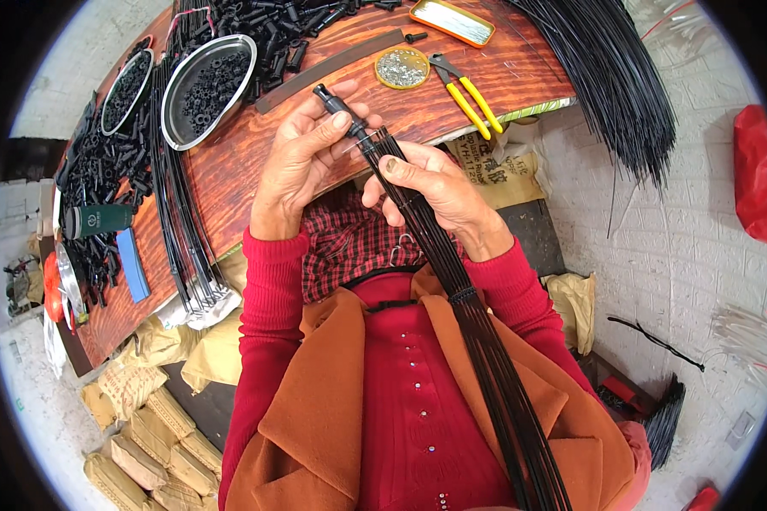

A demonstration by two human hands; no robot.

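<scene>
The left hand (302,162) pinches a black cap (331,100) at the rods' tip; the right hand (426,192) clasps the rod bundle (477,324) just below, keeping it steady; pliers (464,94) lie beyond.

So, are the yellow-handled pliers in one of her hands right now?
No, the yellow-handled pliers lie on the wooden table, clear of both hands.

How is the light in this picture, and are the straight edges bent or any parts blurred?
Head view: soft, even daylight; glare on the steel bowl; the wooden table edge bends toward the rim from the fisheye; black corners; left hand, right hand and black rods sharp.
</scene>
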